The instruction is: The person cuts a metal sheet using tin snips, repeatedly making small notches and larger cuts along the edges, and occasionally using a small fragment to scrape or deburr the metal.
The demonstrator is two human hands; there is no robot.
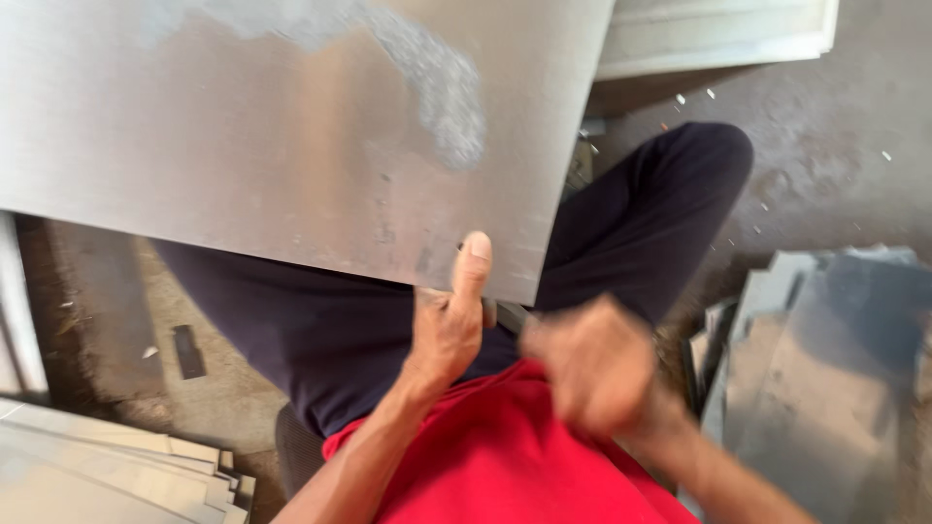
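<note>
Dusty concrete floor (pixel 806 175) — metal sheets (pixel 825 369) and strips (pixel 107 471) stacked on it.

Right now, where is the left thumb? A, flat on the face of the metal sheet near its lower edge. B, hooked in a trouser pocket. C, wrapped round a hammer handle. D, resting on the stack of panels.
A: the left hand grips the metal sheet at its lower edge, with the thumb pressed up flat on its face; the right hand is blurred beside it.
</note>
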